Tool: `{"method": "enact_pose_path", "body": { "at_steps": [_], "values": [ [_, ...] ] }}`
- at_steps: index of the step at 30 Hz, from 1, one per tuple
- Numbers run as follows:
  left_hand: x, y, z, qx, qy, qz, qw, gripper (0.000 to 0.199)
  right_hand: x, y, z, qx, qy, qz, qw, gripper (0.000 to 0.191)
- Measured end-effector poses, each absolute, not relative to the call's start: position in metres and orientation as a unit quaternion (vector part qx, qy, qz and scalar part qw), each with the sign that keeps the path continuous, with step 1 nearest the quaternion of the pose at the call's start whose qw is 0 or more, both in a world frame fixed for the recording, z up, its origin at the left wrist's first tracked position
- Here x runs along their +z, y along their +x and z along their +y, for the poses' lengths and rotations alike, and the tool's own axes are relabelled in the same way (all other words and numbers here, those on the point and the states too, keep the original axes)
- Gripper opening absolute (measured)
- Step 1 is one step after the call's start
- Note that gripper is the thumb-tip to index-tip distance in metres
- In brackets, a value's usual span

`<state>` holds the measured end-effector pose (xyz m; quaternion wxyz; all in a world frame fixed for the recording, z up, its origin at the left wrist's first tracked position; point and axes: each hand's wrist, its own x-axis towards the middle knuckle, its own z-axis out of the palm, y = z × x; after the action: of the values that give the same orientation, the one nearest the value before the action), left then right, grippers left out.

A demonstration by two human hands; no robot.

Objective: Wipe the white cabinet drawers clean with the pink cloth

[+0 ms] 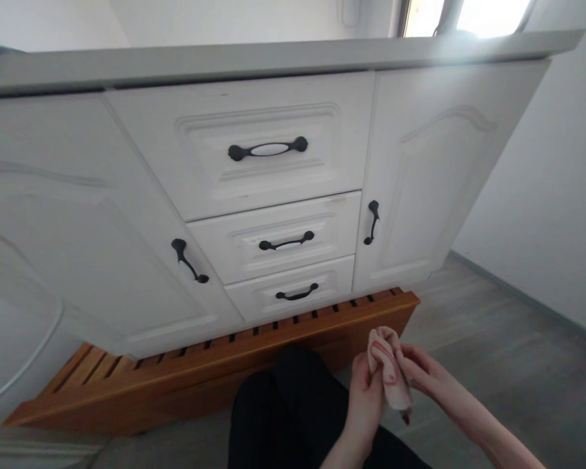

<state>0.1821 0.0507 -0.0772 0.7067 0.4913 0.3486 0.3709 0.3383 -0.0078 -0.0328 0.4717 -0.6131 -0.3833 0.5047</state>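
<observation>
A small pale pink cloth (394,387) with red marks is bunched up between my hands at the lower right. My left hand (366,391) is closed on its left side. On its right side, my right hand (420,370) has its fingers closed on the fabric. A small dark red tip hangs below the cloth; what it is I cannot make out. Both hands are above my dark-clothed legs and the floor, to the right of my knees.
Ahead stands a white cabinet (205,150) with three drawers, two doors and dark handles. A slatted wooden bench (176,384) runs along its base. A white wall (542,195) rises on the right, above grey floor (508,345). A white cable (43,339) hangs at the left.
</observation>
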Motion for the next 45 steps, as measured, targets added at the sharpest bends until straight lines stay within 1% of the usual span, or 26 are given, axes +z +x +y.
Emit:
{"method": "enact_pose_path", "body": {
  "at_steps": [2,5,7,9,10,11,13,15,16,18,20,22,24,26,29,31,33,36,37,39,41,43,45],
  "values": [
    [-0.081,0.184,0.052,0.359,0.525,0.369,0.678,0.052,-0.042,0.339,-0.004,0.464,-0.655,-0.375,0.464,0.059],
    [-0.091,0.181,0.063,0.322,0.559,0.41,0.645,0.053,-0.058,0.351,-0.005,0.485,-0.668,-0.297,0.48,0.062],
    [-0.097,0.176,0.075,0.29,0.603,0.438,0.6,0.044,-0.068,0.365,-0.008,0.451,-0.701,-0.279,0.477,0.065],
    [-0.1,0.173,0.087,0.262,0.641,0.452,0.562,0.028,-0.076,0.376,-0.012,0.396,-0.735,-0.301,0.462,0.062],
    [-0.1,0.173,0.092,0.25,0.657,0.454,0.547,0.021,-0.078,0.38,-0.013,0.392,-0.738,-0.298,0.462,0.06],
    [-0.099,0.175,0.096,0.241,0.669,0.456,0.534,0.015,-0.079,0.381,-0.013,0.409,-0.728,-0.275,0.477,0.058],
    [-0.097,0.182,0.102,0.23,0.682,0.459,0.521,0.01,-0.08,0.379,-0.013,0.498,-0.662,-0.188,0.528,0.057],
    [-0.094,0.191,0.105,0.217,0.677,0.461,0.531,0.015,-0.08,0.371,-0.012,0.596,-0.549,-0.112,0.575,0.062],
    [-0.093,0.195,0.106,0.211,0.67,0.46,0.543,0.017,-0.081,0.366,-0.013,0.635,-0.495,-0.095,0.585,0.064],
    [-0.092,0.201,0.107,0.202,0.655,0.452,0.571,0.017,-0.089,0.356,-0.015,0.684,-0.431,-0.087,0.582,0.063],
    [-0.092,0.202,0.108,0.198,0.644,0.448,0.587,0.016,-0.102,0.348,-0.019,0.703,-0.419,-0.076,0.569,0.051],
    [-0.092,0.2,0.11,0.194,0.646,0.457,0.58,0.013,-0.116,0.344,-0.024,0.714,-0.428,-0.035,0.552,0.04],
    [-0.092,0.197,0.114,0.188,0.661,0.476,0.549,0.007,-0.127,0.345,-0.026,0.709,-0.44,0.011,0.551,0.038],
    [-0.092,0.194,0.117,0.182,0.682,0.495,0.507,0.01,-0.132,0.346,-0.025,0.677,-0.465,0.025,0.57,0.039],
    [-0.087,0.193,0.114,0.18,0.714,0.515,0.439,0.01,-0.132,0.343,-0.02,0.613,-0.511,-0.021,0.602,0.04],
    [-0.079,0.196,0.105,0.185,0.736,0.513,0.401,0.019,-0.129,0.335,-0.016,0.582,-0.536,-0.053,0.61,0.043],
    [-0.071,0.202,0.092,0.17,0.777,0.505,0.335,0.031,-0.121,0.324,-0.012,0.554,-0.551,-0.056,0.622,0.05],
    [-0.069,0.214,0.07,0.122,0.856,0.452,0.219,0.038,-0.099,0.307,-0.009,0.539,-0.545,-0.02,0.642,0.062],
    [-0.071,0.217,0.062,0.117,0.877,0.422,0.199,0.042,-0.09,0.304,-0.008,0.542,-0.535,-0.016,0.648,0.065],
    [-0.081,0.221,0.045,0.13,0.896,0.367,0.213,0.054,-0.075,0.302,-0.007,0.536,-0.517,-0.044,0.666,0.065],
    [-0.09,0.219,0.03,0.149,0.894,0.322,0.273,0.063,-0.07,0.307,-0.008,0.512,-0.515,-0.082,0.683,0.064],
    [-0.093,0.212,0.018,0.159,0.882,0.265,0.354,0.065,-0.076,0.319,-0.01,0.492,-0.54,-0.068,0.679,0.064],
    [-0.089,0.201,0.012,0.175,0.867,0.206,0.42,0.066,-0.086,0.334,-0.013,0.482,-0.563,-0.034,0.671,0.057]
  ]
}}
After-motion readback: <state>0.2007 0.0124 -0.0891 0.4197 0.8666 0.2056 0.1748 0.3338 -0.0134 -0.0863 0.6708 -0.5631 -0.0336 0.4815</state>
